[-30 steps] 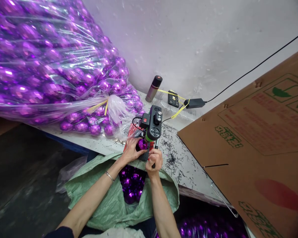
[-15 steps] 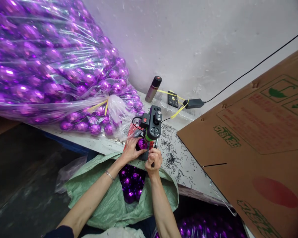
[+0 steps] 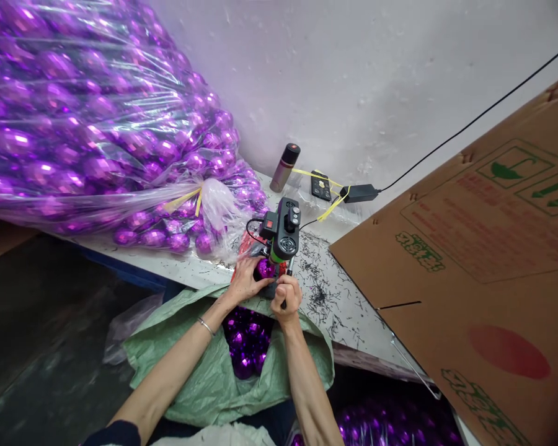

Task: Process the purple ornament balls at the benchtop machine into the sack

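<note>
A small black bench drill [image 3: 288,229] stands on the white table, over a red base. Under its head, my left hand [image 3: 247,282] holds a shiny purple ball [image 3: 265,268] between thumb and fingers. My right hand [image 3: 287,299] is closed round the drill's lever [image 3: 291,265], just right of the ball. Below both hands, an open green woven sack [image 3: 186,365] shows more purple balls [image 3: 245,344] inside.
A big clear bag of purple balls [image 3: 97,130] fills the left. Behind the drill are a bottle [image 3: 284,167], a black phone-like item [image 3: 320,185] and a power adapter [image 3: 359,193]. Dark shavings [image 3: 320,294] litter the table beside a large cardboard box [image 3: 488,248].
The whole view has shifted slightly. Both hands keep the same hold on the ball and the lever.
</note>
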A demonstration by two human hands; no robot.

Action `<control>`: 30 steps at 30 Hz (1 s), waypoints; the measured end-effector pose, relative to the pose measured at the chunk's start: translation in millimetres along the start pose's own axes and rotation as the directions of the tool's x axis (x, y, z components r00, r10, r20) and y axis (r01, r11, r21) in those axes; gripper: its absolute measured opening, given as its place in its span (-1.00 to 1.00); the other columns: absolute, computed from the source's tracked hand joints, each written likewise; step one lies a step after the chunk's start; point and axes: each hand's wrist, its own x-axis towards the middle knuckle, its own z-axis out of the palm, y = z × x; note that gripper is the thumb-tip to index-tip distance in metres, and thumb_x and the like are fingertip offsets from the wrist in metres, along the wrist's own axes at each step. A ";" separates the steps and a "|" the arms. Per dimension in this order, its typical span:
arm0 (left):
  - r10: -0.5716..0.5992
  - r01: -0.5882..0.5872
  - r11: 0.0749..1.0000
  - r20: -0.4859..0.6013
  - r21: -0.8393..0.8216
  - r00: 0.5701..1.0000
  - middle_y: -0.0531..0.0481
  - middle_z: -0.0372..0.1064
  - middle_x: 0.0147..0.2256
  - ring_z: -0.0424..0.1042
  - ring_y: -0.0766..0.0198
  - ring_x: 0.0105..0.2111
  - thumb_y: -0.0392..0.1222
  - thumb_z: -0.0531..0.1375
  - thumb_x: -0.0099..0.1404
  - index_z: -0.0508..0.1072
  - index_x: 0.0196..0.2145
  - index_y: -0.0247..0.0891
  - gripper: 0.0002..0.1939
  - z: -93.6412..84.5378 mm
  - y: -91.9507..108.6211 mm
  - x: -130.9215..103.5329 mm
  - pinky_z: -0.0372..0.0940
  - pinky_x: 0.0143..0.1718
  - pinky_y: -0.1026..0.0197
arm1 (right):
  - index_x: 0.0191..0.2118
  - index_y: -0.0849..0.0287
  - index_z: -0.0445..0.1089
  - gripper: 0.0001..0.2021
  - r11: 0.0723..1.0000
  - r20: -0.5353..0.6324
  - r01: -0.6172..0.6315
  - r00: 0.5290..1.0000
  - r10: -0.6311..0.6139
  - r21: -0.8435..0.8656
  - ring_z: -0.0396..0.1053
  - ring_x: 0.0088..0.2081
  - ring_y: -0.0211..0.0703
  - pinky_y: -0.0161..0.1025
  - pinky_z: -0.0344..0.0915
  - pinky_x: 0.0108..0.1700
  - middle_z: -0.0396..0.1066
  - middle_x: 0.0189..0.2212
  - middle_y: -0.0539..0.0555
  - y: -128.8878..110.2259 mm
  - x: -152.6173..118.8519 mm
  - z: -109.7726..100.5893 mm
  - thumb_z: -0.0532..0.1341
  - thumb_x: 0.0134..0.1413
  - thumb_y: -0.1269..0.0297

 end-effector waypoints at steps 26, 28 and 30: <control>0.052 -0.028 0.996 0.309 -0.083 0.950 -0.23 0.45 0.11 0.55 -0.10 0.03 0.21 0.46 0.06 0.35 0.24 -0.09 -0.14 -51.3 13.9 -113.7 0.52 0.00 -0.05 | -0.45 0.12 0.27 -0.70 0.921 0.016 -0.376 0.926 0.376 0.098 0.34 -0.43 -0.25 -0.25 0.22 -0.39 0.34 -0.50 -0.02 -36.1 64.0 -21.8 0.03 0.33 0.48; 0.081 -0.066 0.995 0.229 -0.073 0.970 -0.20 0.48 0.08 0.55 -0.02 0.02 0.14 0.30 0.31 0.35 0.24 -0.12 -0.37 -52.7 12.2 -101.5 0.51 0.01 -0.01 | -0.45 0.13 0.27 -0.70 0.922 0.013 -0.374 0.927 0.375 0.097 0.33 -0.44 -0.27 -0.26 0.21 -0.39 0.33 -0.50 -0.03 -36.4 63.1 -20.8 0.03 0.32 0.50; 0.098 -0.094 0.995 0.105 -0.040 0.990 -0.17 0.52 0.02 0.55 0.08 0.01 -0.06 0.07 0.50 0.41 0.16 -0.15 -0.64 -56.4 8.5 -69.9 0.48 0.05 0.01 | -0.45 0.13 0.26 -0.70 0.924 0.009 -0.372 0.928 0.372 0.093 0.33 -0.43 -0.27 -0.27 0.21 -0.39 0.33 -0.50 -0.04 -37.1 62.2 -19.7 0.03 0.31 0.52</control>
